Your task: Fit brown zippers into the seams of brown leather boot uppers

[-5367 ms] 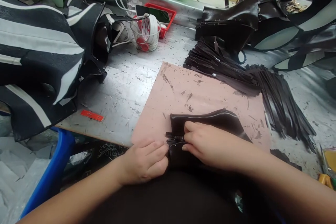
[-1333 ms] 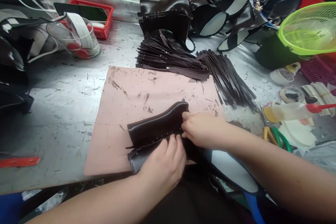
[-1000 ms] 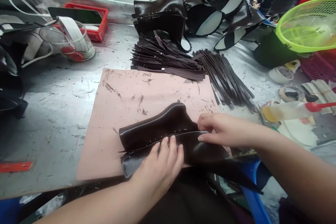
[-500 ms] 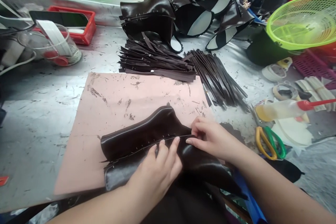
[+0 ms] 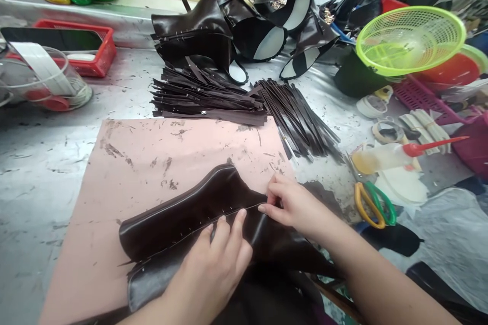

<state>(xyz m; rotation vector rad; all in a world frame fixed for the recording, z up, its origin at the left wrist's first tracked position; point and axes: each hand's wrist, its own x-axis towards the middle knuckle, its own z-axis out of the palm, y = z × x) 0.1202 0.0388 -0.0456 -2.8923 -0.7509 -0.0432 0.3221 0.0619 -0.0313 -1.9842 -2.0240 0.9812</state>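
Observation:
A dark brown leather boot upper [image 5: 183,208] lies across the front of a pink board, with small white marks along its seam edge. My left hand [image 5: 217,259] rests on the near half, fingers stretched out with the tips along that edge; nothing is gripped in it. Farther along the same seam, my right hand [image 5: 292,203] pinches the leather edge between thumb and fingers. The upper's right end hangs toward my lap, partly hidden by my right forearm.
Dark zippers [image 5: 209,94] and thin leather strips [image 5: 301,117] lie behind the pink board [image 5: 152,147]. Other boot uppers [image 5: 190,30] are piled farther back. At right are scissors [image 5: 375,205], a red-tipped bottle [image 5: 385,157] and a green basket [image 5: 412,40]; a clear jar [image 5: 46,81] stands left.
The view has swung to the right, so everything sits farther left in it. Both hands stay at about the same spots on the boot upper.

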